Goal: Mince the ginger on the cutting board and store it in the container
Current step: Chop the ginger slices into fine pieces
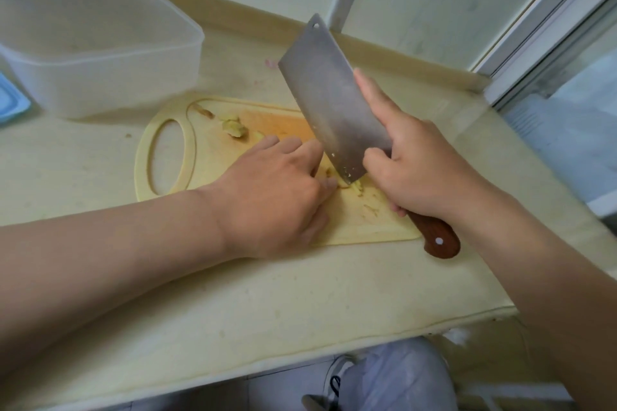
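Head view: R hand (pixel 424 170) clamps the cleaver (pixel 330 100) handle, index finger along the blade, which runs near-to-far w/ its heel on the ginger (pixel 347 183), mid cutting board (pixel 213 150). L hand (pixel 280 197), fingers curled, pins the ginger just left of the blade. Container (pixel 100 53) sits far-left on the tabletop (pixel 267 304).

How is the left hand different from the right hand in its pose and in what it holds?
The left hand lies low on the cutting board, curled fingers holding the ginger; the right hand is higher and grips the cleaver handle. The right forefinger stretches along the blade; no left finger is straight. Both are close to the blade.
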A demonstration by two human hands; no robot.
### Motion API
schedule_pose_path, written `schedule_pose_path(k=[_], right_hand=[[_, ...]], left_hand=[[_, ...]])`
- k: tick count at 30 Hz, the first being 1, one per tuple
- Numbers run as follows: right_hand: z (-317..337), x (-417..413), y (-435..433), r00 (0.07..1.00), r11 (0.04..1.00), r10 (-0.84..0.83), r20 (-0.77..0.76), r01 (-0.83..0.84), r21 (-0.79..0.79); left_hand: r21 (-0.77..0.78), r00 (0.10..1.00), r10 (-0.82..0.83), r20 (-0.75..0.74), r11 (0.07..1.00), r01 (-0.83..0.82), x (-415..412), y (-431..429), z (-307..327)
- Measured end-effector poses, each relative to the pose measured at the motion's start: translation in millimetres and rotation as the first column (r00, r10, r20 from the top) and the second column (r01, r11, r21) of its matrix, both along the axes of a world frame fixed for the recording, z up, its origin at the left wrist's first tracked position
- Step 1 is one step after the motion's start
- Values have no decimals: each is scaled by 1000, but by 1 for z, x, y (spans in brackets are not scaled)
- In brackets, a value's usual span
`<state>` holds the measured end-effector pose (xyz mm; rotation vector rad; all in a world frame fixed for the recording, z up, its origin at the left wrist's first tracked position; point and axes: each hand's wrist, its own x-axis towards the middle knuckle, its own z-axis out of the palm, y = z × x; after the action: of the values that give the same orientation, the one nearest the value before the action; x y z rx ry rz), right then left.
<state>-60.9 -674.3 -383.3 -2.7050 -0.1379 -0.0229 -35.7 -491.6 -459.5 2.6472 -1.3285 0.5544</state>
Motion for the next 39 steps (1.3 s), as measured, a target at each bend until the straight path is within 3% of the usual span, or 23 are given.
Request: schedule_pose_path(k=[4, 13, 21, 25, 33, 36, 39], right_hand=[[-5, -20, -8, 998, 1000, -3, 61, 4, -6], [16, 10, 3, 989, 982, 90, -116, -107, -157], [-8, -10, -2, 991, 1000, 17, 129, -15, -18], [-2, -37, -11, 998, 999, -40, 38, 39, 17], [15, 10, 7, 992, 984, 69, -104, -85, -157], [14, 21, 18, 993, 985, 86, -79, -97, -144], [2, 8, 13, 996, 991, 73, 53, -66, -119]], left_hand=[[-11, 1000, 2, -23, 1000, -2, -1, -1, 0], [-42, 999, -29, -41, 999, 27, 1, -3, 1], [-27, 1000, -1, -23, 1000, 1, -2, -2, 3], [-31, 999, 20, -26, 999, -21, -2, -2, 3], [-41, 998, -9, -56, 999, 6, -2, -3, 3], [-30, 998, -1, -65, 1000, -1, -3, -2, 4], [-37, 998, -4, -65, 999, 1, -3, -1, 4]])
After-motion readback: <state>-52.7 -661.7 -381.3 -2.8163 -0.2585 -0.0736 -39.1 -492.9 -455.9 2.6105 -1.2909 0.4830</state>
